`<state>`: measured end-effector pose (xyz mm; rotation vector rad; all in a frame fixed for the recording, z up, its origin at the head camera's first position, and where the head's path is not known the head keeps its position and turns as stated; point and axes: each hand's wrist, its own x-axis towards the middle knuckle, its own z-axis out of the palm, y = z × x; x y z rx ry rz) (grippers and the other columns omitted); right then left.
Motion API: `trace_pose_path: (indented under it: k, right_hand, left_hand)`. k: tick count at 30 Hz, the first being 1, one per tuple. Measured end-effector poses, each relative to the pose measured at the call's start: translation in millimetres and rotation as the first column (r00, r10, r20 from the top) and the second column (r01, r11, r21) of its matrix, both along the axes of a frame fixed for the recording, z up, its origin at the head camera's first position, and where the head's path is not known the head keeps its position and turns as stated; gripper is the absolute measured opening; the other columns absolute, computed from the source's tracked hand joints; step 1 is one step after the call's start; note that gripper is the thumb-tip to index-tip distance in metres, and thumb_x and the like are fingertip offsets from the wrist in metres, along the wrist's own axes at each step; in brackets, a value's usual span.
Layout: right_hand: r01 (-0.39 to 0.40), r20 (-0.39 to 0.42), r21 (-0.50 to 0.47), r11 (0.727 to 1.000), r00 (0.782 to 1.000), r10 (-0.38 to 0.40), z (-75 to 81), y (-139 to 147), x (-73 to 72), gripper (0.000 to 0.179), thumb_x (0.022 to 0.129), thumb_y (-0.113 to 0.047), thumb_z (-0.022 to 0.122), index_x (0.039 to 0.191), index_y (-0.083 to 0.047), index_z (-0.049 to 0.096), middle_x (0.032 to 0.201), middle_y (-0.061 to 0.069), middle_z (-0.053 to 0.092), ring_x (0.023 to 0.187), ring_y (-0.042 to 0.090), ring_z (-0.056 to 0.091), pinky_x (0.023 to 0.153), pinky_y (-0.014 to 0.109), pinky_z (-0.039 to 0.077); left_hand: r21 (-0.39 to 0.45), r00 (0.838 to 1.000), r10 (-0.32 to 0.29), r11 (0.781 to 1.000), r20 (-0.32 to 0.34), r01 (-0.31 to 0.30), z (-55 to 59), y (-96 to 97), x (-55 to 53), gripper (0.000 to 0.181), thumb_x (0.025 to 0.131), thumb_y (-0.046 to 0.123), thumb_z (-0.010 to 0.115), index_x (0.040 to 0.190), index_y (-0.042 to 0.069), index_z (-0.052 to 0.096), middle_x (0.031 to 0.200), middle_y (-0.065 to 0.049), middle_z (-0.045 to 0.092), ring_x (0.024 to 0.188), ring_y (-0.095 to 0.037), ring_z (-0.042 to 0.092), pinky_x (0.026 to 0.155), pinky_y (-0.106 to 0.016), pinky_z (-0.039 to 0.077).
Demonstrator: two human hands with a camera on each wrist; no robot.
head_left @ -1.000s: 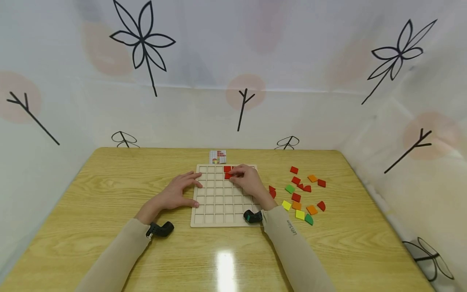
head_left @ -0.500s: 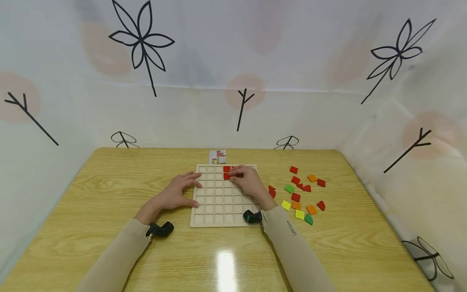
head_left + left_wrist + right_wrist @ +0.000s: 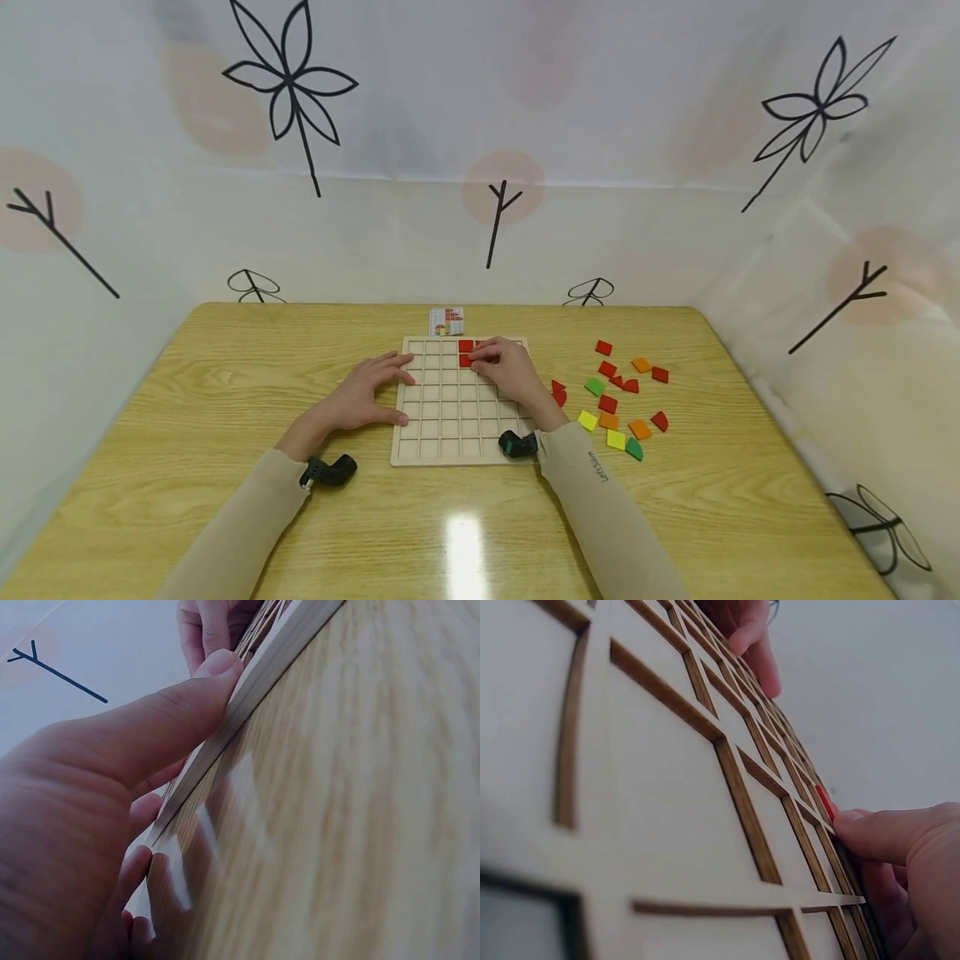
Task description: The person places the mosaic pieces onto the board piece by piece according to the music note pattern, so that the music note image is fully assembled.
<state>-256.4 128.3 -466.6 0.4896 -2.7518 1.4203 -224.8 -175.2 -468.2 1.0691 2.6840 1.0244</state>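
A pale wooden grid board (image 3: 450, 457) lies mid-table. In the head view, one red square tile (image 3: 466, 346) sits in its top row, with a sliver of red to its right, partly covered by fingers. My right hand (image 3: 510, 371) pinches a second red square tile (image 3: 464, 361) in the cell directly below. The right wrist view shows the thumb (image 3: 877, 832) against that tile's red edge (image 3: 824, 802). My left hand (image 3: 362, 393) is spread along the board's left side, its thumb (image 3: 172, 716) touching the wooden rim (image 3: 251, 690) and its fingers further along the edge.
Right of the board lie loose tiles: several red ones, a yellow square (image 3: 588, 421), an orange square (image 3: 640, 429), a light green square (image 3: 595, 386) and a dark green quarter round (image 3: 634, 449). A small printed pattern card (image 3: 447, 322) lies behind the board.
The lower red square has shifted slightly left, lining up under the upper one, with my right fingers still at it. My left hand has stayed in place.
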Motion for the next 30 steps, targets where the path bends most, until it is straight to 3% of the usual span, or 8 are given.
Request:
trace_pose_path:
  k: [9, 18, 25, 30]
  right_hand:
    - [0.015, -0.005, -0.011, 1.000, 1.000, -0.015, 1.3, -3.0, 1.0, 0.011, 0.091, -0.010, 0.074, 0.100, -0.007, 0.079, 0.116, 0.006, 0.066, 0.114, 0.028, 0.058, 0.096, 0.044, 0.047]
    - [0.007, 0.035, -0.070, 0.997, 0.999, -0.005, 2.8, 4.7, 0.8, 0.016, 0.093, -0.011, 0.071, 0.107, -0.012, 0.078, 0.112, 0.002, 0.068, 0.095, 0.019, 0.063, 0.084, 0.038, 0.051]
    - [-0.021, 0.059, -0.107, 0.994, 0.998, 0.028, 7.5, 16.8, -3.5, 0.019, 0.095, -0.012, 0.069, 0.113, -0.009, 0.075, 0.110, 0.003, 0.071, 0.096, 0.020, 0.064, 0.082, 0.038, 0.053]
    - [0.011, 0.049, -0.090, 0.996, 0.999, -0.006, 10.9, 32.3, -4.7, 0.020, 0.095, -0.013, 0.069, 0.114, -0.007, 0.074, 0.111, 0.005, 0.070, 0.099, 0.024, 0.063, 0.081, 0.040, 0.053]
  left_hand:
    - [-0.006, 1.000, 0.007, 1.000, 0.002, -0.007, 2.9, -0.5, 1.2, 0.052, 0.079, 0.042, 0.083, 0.120, 0.015, 0.065, 0.157, -0.013, 0.036, 0.147, -0.040, 0.021, 0.114, -0.064, 0.012]
    - [0.003, 1.000, 0.003, 1.000, 0.006, -0.003, 2.1, 0.6, 1.6, 0.053, 0.079, 0.041, 0.083, 0.122, 0.015, 0.065, 0.157, -0.013, 0.036, 0.147, -0.041, 0.021, 0.113, -0.065, 0.011]
    - [-0.001, 1.000, -0.007, 1.000, -0.002, 0.007, -0.1, 1.1, -0.4, 0.053, 0.080, 0.042, 0.082, 0.122, 0.014, 0.065, 0.157, -0.014, 0.036, 0.147, -0.041, 0.021, 0.114, -0.064, 0.012]
    - [-0.011, 1.000, -0.006, 1.000, 0.001, 0.006, 1.0, -0.1, -0.2, 0.053, 0.080, 0.042, 0.082, 0.122, 0.014, 0.065, 0.158, -0.013, 0.036, 0.148, -0.039, 0.020, 0.115, -0.063, 0.011]
